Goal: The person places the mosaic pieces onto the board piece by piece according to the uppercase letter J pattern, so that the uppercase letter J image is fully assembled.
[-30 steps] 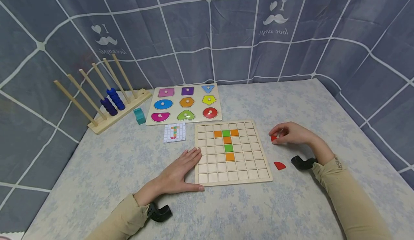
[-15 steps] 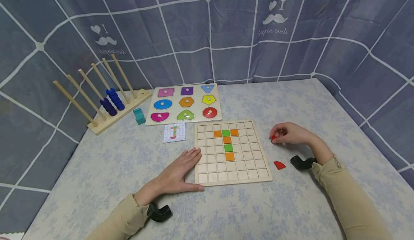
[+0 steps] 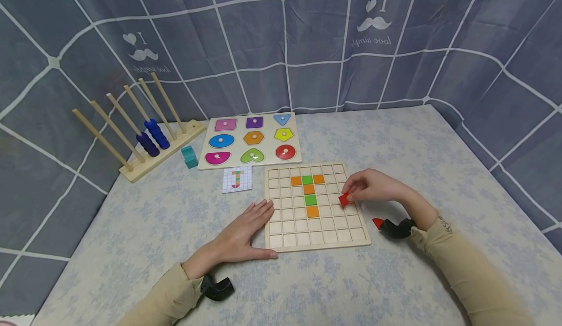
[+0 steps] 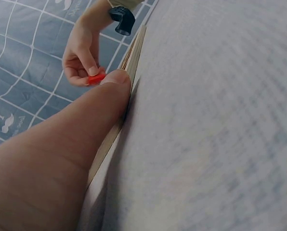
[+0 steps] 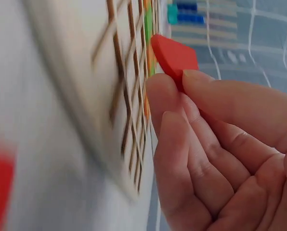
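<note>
My right hand (image 3: 373,185) pinches a red quarter-circle tile (image 3: 344,200) between thumb and fingertips, above the right side of a wooden grid board (image 3: 281,228). In the right wrist view the red tile (image 5: 176,57) juts out past the fingertips, tilted. My left hand (image 3: 239,235) lies flat with straight fingers against the board's left edge, the thumb at its lower corner. Orange tiles (image 3: 309,189) and green tiles (image 3: 311,200) form a T shape in the board's cells. A second red tile (image 3: 377,223) lies right of the board, partly hidden by the black wrist camera.
Behind the board lies a knobbed shape puzzle (image 3: 269,140), with a small printed pattern card (image 3: 237,179) in front of it. A wooden peg stand (image 3: 162,155) with blue beads is at the back left, beside a teal piece (image 3: 190,157).
My right hand has lifted the red tile from the table and moved left, over the board's right side. The left hand has stayed in place.
</note>
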`<action>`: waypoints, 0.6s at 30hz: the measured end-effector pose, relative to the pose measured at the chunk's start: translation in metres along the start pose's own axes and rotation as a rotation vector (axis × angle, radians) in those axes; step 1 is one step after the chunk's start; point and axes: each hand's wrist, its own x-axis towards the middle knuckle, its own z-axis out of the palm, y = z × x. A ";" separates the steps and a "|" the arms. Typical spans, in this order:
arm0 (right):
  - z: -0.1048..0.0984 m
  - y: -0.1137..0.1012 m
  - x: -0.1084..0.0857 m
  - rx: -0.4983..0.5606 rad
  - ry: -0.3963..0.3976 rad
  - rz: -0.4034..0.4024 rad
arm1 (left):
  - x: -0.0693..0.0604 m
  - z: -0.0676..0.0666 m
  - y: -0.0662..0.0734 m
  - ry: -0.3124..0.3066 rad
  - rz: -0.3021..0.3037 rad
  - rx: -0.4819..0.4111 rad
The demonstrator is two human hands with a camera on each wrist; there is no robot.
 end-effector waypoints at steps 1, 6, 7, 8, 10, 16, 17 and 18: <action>0.004 -0.004 0.003 -0.009 -0.010 -0.007 | 0.000 0.000 0.000 0.000 0.000 0.000; 0.025 -0.019 0.016 -0.038 -0.049 -0.023 | 0.000 0.000 0.000 0.001 0.005 -0.003; 0.029 -0.022 0.018 -0.046 -0.050 -0.023 | 0.000 -0.001 0.000 0.001 0.006 -0.003; 0.033 -0.024 0.020 -0.053 -0.051 -0.022 | 0.000 -0.001 0.000 0.000 0.005 -0.006; 0.039 -0.030 0.022 -0.060 -0.047 -0.011 | 0.000 -0.001 0.000 -0.005 0.002 -0.009; 0.051 -0.040 0.024 -0.051 -0.052 0.031 | 0.001 -0.001 0.000 -0.030 -0.021 -0.018; 0.053 -0.040 0.024 -0.058 -0.053 0.033 | 0.001 -0.001 0.000 -0.032 -0.023 -0.018; 0.054 -0.040 0.024 -0.065 -0.054 0.033 | 0.001 -0.002 0.000 -0.032 -0.024 -0.019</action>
